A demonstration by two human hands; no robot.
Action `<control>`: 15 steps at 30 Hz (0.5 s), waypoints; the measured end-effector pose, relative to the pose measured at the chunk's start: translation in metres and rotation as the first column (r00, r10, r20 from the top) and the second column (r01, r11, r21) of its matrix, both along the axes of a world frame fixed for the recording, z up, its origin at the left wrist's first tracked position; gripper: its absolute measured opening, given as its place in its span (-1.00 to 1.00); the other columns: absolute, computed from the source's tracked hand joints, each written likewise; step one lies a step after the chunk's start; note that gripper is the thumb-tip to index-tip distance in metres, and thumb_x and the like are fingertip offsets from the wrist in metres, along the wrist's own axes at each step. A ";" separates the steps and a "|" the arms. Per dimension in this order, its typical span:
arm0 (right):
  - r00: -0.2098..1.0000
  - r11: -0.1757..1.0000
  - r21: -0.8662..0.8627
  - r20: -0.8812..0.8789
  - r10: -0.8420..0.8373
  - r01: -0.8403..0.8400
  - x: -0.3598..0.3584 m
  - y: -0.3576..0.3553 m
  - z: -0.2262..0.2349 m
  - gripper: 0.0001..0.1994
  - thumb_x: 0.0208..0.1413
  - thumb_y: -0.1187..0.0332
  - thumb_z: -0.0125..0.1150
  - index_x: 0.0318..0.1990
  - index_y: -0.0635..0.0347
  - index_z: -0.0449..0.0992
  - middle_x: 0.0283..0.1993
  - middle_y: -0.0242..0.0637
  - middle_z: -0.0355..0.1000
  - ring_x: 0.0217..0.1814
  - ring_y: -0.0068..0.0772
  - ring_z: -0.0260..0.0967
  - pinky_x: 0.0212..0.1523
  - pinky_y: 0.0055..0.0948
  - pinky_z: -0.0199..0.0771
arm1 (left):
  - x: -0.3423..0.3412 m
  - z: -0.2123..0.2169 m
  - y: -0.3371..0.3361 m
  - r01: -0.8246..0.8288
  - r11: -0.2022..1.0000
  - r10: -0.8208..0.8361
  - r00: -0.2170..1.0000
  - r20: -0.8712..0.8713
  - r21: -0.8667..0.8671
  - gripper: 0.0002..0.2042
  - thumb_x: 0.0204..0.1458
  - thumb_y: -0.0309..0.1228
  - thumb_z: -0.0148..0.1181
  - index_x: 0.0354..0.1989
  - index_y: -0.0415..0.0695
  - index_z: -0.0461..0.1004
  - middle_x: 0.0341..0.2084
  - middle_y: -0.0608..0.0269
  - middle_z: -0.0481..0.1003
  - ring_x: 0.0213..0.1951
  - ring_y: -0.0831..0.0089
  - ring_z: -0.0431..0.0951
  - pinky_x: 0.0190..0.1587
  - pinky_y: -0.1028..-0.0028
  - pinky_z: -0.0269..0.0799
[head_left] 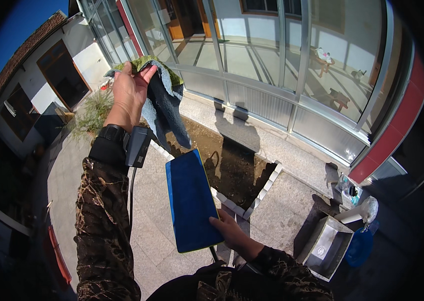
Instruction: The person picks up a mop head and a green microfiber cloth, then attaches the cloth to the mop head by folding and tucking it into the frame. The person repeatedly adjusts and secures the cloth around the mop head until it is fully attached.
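A flat, rectangular blue mop pad plate (191,200) with a thin yellow-green edge is gripped at its lower right corner by the right hand (229,228), fingers closed on it. Above and left of the plate, a fluffy grey-blue microfibre cloth (166,103) with a green backing is held up, pinched by the raised left hand (129,93). Behind the plate a soil bed (232,165) edged in white blocks is seen; to the plate's right stands a shiny metal box (328,246).
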State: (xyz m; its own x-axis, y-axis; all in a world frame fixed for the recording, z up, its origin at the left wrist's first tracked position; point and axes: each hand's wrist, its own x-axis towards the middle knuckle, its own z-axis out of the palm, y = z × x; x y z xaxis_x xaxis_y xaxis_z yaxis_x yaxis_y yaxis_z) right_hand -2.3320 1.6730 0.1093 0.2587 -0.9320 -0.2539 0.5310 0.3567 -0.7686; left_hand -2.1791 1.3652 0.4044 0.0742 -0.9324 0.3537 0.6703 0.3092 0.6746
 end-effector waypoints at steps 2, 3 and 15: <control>1.000 1.000 0.006 0.004 -0.012 0.012 0.001 -0.002 0.000 -0.49 0.28 0.32 0.11 0.28 0.42 0.20 0.06 -0.09 0.43 0.02 -0.37 0.45 0.09 -0.38 0.47 | 0.000 -0.006 0.003 -0.016 1.000 0.016 1.000 0.013 0.008 -0.79 0.35 -0.42 -0.13 0.02 -0.23 0.07 -0.05 -0.15 0.33 -0.07 -0.19 0.52 -0.01 -0.12 0.59; 1.000 1.000 0.002 0.002 -0.013 0.013 0.002 -0.003 0.001 -0.49 0.28 0.32 0.12 0.28 0.42 0.20 0.06 -0.09 0.43 0.01 -0.38 0.45 0.09 -0.38 0.47 | 0.001 -0.009 0.004 0.005 1.000 -0.006 1.000 0.024 0.012 -0.70 0.34 -0.42 -0.11 0.12 -0.22 0.00 -0.02 -0.14 0.30 -0.05 -0.20 0.51 0.00 -0.13 0.59; 0.999 0.999 0.001 -0.020 -0.042 0.042 0.000 -0.004 0.001 -0.49 0.27 0.33 0.12 0.28 0.42 0.21 0.04 -0.08 0.44 -0.01 -0.37 0.46 0.07 -0.38 0.47 | 0.012 -0.045 0.004 0.098 0.990 -0.101 0.994 0.034 0.098 -0.75 0.32 -0.41 -0.03 0.00 -0.21 0.07 -0.02 -0.12 0.31 0.01 -0.32 0.45 -0.01 -0.20 0.54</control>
State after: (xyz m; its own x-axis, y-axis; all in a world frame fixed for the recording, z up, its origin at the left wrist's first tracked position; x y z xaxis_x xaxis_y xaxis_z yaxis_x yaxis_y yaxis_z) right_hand -2.3323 1.6695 0.1102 0.2145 -0.9415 -0.2601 0.5298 0.3358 -0.7788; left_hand -2.1672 1.3689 0.3594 -0.0326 -0.9642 0.2630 0.6673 0.1750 0.7239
